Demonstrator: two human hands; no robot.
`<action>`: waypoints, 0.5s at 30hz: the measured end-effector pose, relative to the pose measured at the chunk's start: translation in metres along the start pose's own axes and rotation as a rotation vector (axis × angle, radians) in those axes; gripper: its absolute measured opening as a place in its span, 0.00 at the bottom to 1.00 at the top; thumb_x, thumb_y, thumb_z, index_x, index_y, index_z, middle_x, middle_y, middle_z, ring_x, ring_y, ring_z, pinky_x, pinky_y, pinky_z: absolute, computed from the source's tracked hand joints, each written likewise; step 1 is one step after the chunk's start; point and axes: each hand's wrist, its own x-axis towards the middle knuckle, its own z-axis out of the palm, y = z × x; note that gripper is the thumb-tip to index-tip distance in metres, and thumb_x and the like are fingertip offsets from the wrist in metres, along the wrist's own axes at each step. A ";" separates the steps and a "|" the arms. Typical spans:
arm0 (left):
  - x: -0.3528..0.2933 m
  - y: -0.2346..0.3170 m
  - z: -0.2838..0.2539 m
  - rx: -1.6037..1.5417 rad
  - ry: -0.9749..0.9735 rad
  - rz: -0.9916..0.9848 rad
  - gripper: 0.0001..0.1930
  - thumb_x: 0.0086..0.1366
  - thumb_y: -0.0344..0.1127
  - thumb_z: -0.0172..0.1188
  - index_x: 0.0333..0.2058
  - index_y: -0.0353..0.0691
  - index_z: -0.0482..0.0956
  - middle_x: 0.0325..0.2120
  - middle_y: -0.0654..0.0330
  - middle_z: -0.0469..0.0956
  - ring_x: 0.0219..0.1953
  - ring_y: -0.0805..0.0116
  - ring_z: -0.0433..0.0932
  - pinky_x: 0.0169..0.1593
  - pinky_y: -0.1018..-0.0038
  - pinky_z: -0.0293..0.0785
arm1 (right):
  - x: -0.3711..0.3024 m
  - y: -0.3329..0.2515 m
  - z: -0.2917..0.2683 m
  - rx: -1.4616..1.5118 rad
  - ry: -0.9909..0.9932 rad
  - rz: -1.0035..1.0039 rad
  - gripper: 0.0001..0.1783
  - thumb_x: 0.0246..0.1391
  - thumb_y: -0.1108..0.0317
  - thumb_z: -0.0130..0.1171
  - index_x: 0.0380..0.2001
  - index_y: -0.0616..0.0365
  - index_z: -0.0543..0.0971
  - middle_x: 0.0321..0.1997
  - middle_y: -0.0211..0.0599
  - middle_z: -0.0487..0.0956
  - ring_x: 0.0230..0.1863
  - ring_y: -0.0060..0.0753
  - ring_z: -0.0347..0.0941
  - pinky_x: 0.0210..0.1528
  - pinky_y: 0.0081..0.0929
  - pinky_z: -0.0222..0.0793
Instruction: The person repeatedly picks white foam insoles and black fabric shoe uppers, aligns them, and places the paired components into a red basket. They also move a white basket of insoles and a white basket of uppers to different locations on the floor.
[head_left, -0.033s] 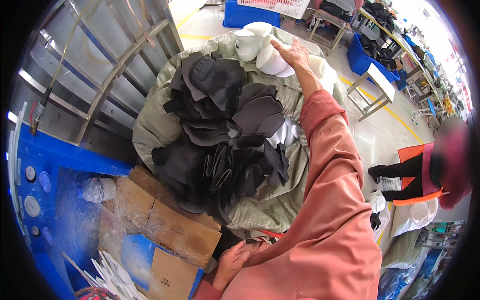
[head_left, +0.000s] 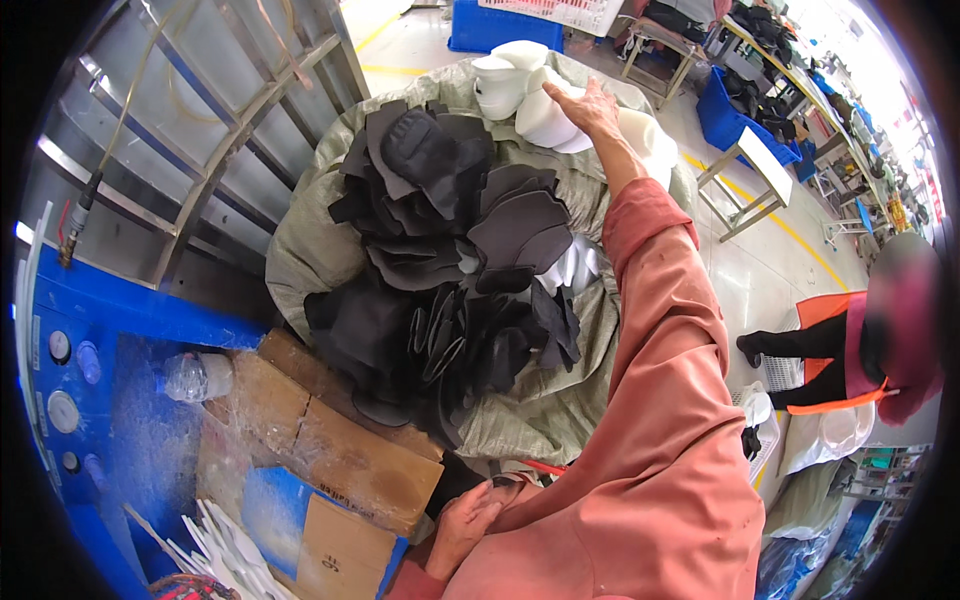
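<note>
My right hand [head_left: 592,110] reaches over white molded cup-like pieces [head_left: 545,120] at the far side of a large pale woven sack [head_left: 320,230]. Its thumb is spread away from the fingers, and it touches or hovers just over the pieces; I cannot tell which. Dark grey and black curved sheet pieces [head_left: 520,230] lie heaped in loose stacks on the sack, nearer to me. Low in the view my left hand [head_left: 468,525] is close to my body with its fingers curled by a small dark object, whose kind I cannot make out.
At left stand a metal-framed panel [head_left: 230,130] and a blue machine [head_left: 150,305] with knobs, a plastic bottle [head_left: 195,378] and cardboard [head_left: 350,460]. A white-topped stool [head_left: 760,165], a blue crate [head_left: 740,120] and a person [head_left: 850,345] are at right.
</note>
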 end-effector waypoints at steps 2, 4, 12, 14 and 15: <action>0.002 0.000 -0.001 -0.013 0.001 -0.003 0.27 0.68 0.33 0.65 0.62 0.28 0.71 0.58 0.46 0.76 0.60 0.58 0.77 0.58 0.67 0.78 | 0.007 0.006 0.010 0.012 -0.095 0.077 0.67 0.39 0.25 0.67 0.75 0.54 0.56 0.74 0.64 0.56 0.75 0.61 0.54 0.72 0.53 0.57; 0.003 0.000 -0.002 -0.020 0.012 -0.011 0.27 0.68 0.33 0.65 0.62 0.28 0.71 0.58 0.46 0.76 0.59 0.58 0.77 0.57 0.67 0.78 | 0.010 0.011 0.014 0.082 -0.149 0.068 0.66 0.39 0.27 0.68 0.74 0.55 0.56 0.74 0.64 0.57 0.73 0.62 0.57 0.71 0.52 0.60; -0.002 0.000 0.001 -0.094 0.007 0.011 0.27 0.69 0.32 0.64 0.63 0.27 0.70 0.57 0.46 0.76 0.59 0.58 0.77 0.57 0.68 0.79 | -0.027 0.004 0.026 -0.025 -0.108 0.060 0.66 0.39 0.33 0.70 0.75 0.52 0.52 0.73 0.62 0.55 0.73 0.65 0.56 0.70 0.54 0.62; -0.008 0.002 0.002 -0.114 0.024 0.015 0.27 0.69 0.31 0.64 0.63 0.27 0.70 0.57 0.47 0.75 0.59 0.59 0.77 0.57 0.69 0.79 | -0.042 0.004 0.031 0.016 -0.038 0.073 0.63 0.40 0.38 0.69 0.75 0.48 0.52 0.72 0.59 0.57 0.71 0.65 0.58 0.69 0.53 0.62; -0.011 0.003 0.003 -0.119 0.035 0.025 0.26 0.69 0.31 0.64 0.63 0.27 0.70 0.57 0.47 0.75 0.59 0.60 0.77 0.56 0.69 0.79 | -0.048 0.005 0.032 0.014 -0.018 0.061 0.62 0.40 0.39 0.69 0.75 0.48 0.52 0.71 0.59 0.58 0.71 0.64 0.59 0.68 0.53 0.62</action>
